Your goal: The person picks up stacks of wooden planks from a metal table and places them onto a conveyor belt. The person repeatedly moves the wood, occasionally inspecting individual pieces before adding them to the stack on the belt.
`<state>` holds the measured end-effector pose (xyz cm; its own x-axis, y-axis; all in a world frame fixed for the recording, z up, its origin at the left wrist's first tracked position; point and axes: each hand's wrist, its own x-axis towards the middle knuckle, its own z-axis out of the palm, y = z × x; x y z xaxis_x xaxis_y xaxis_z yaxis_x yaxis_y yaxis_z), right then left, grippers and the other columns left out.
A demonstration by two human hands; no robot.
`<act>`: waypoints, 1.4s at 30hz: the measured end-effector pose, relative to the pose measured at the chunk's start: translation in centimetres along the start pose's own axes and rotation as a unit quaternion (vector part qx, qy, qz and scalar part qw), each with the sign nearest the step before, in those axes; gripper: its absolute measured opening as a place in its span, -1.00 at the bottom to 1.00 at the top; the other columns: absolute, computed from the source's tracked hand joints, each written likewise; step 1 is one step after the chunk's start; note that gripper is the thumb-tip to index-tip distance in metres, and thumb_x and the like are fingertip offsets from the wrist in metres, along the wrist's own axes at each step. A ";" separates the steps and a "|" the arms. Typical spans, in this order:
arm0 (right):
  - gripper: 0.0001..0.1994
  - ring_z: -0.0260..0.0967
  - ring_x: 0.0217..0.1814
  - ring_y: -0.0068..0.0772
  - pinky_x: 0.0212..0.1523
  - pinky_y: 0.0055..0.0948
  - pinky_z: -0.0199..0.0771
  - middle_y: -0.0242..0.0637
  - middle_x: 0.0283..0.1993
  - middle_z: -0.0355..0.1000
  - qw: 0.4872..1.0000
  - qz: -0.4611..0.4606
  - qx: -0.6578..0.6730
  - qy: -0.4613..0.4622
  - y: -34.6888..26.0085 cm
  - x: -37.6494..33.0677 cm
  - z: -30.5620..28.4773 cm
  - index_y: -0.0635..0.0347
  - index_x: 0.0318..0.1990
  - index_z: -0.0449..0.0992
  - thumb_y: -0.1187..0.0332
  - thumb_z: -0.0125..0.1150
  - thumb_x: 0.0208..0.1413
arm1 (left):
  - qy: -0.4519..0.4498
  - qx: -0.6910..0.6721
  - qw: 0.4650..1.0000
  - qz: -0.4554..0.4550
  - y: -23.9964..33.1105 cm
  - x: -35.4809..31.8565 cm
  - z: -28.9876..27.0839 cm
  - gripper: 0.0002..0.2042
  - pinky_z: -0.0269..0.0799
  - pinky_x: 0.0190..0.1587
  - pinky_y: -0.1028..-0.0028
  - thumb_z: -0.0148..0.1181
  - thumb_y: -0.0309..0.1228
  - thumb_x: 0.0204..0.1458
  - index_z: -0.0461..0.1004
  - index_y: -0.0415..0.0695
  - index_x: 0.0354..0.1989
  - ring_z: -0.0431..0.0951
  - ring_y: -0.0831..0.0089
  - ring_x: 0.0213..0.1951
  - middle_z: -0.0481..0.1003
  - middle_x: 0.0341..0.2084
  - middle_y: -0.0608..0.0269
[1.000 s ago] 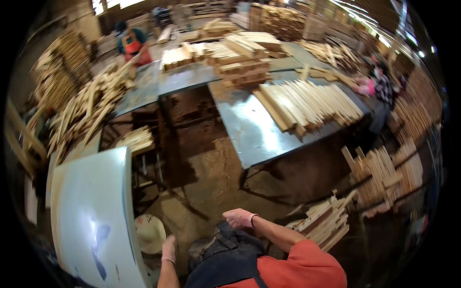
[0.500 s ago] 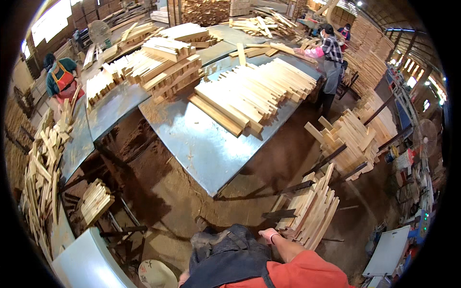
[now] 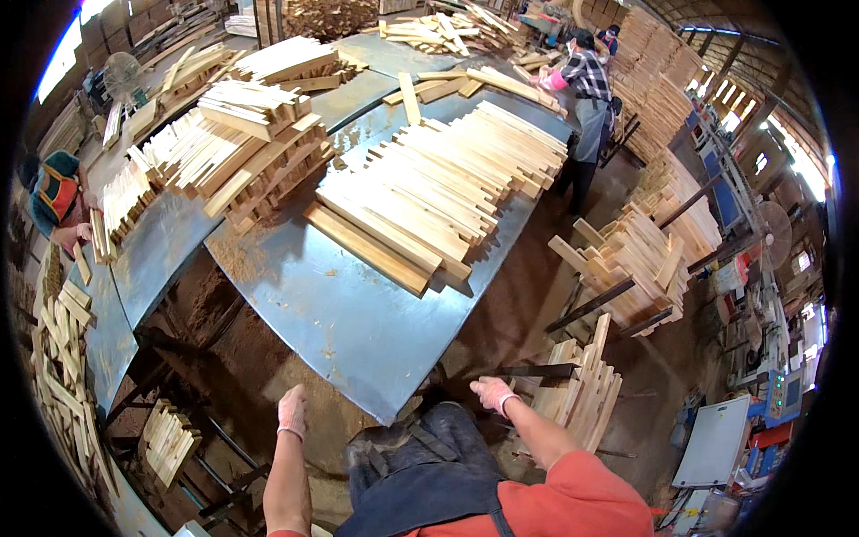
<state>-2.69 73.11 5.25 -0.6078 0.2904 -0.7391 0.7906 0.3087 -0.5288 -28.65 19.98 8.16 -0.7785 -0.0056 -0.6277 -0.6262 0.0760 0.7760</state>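
Sawdust-strewn workshop, metal surface (image 3: 340, 313) heaped with wooden slats.

Left hand (image 3: 292, 412) hangs flat and released, holding nothing, just off the surface's near corner; right hand (image 3: 492, 392), gloved, also grasps nothing, fingers loose, near an upright bundle of slats (image 3: 586, 394). Farther in, a slat stack (image 3: 438, 192) covers the surface's middle; another person (image 3: 586, 89) works at its far edge.

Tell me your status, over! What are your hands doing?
Left hand open, empty. Right hand empty, beside the table corner. Slat pile further up the table, untouched.
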 end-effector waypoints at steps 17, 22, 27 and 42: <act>-0.11 0.17 0.61 -0.21 0.48 -0.18 0.24 -0.08 0.64 0.16 0.869 -0.131 0.403 0.255 -21.4 33.7 -41.0 0.26 0.65 -0.02 0.05 0.31 0.38 | 0.085 0.190 0.978 -0.009 14.9 17.0 43.8 -0.30 0.25 0.39 0.10 0.29 -0.01 0.17 0.44 -0.41 0.27 0.41 -0.22 0.28 0.41 0.27 -0.37; -0.08 0.12 0.65 -0.16 0.47 -0.23 0.24 -0.01 0.68 0.08 0.864 -0.150 0.330 0.350 -22.0 42.2 -46.4 0.19 0.67 -0.10 -0.02 0.26 0.39 | 0.042 -0.329 0.941 -0.070 16.0 18.4 47.1 -0.66 0.42 0.09 0.29 0.27 -0.21 0.21 0.54 -0.19 0.02 0.55 0.29 -0.04 0.60 -0.08 0.18; -0.15 0.14 0.63 -0.10 0.49 -0.30 0.20 0.01 0.65 0.11 0.869 -0.130 0.330 0.344 -24.2 45.0 -48.0 0.30 0.63 0.01 -0.07 0.17 0.42 | -0.053 -0.313 0.947 -0.056 19.2 17.5 46.6 -0.77 0.43 -0.19 0.49 0.22 -0.24 0.32 0.55 -0.09 0.00 0.46 0.60 -0.37 0.53 -0.35 0.48; -0.48 0.33 0.49 -0.26 0.52 -0.30 0.28 -0.07 0.41 0.45 0.952 -0.098 0.256 0.132 -19.3 30.3 -35.9 0.43 0.40 0.42 0.18 0.14 0.50 | 0.137 -0.041 0.989 0.025 20.6 19.6 37.6 -0.61 0.45 0.07 0.33 0.14 -0.12 0.36 0.52 -0.22 0.09 0.50 0.39 -0.08 0.56 -0.16 0.23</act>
<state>-38.99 108.43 8.02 -0.6915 0.5115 -0.5101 0.5512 -0.0827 -0.8302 -55.20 58.95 9.45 -0.7845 -0.2751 -0.5558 -0.5788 0.0029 0.8155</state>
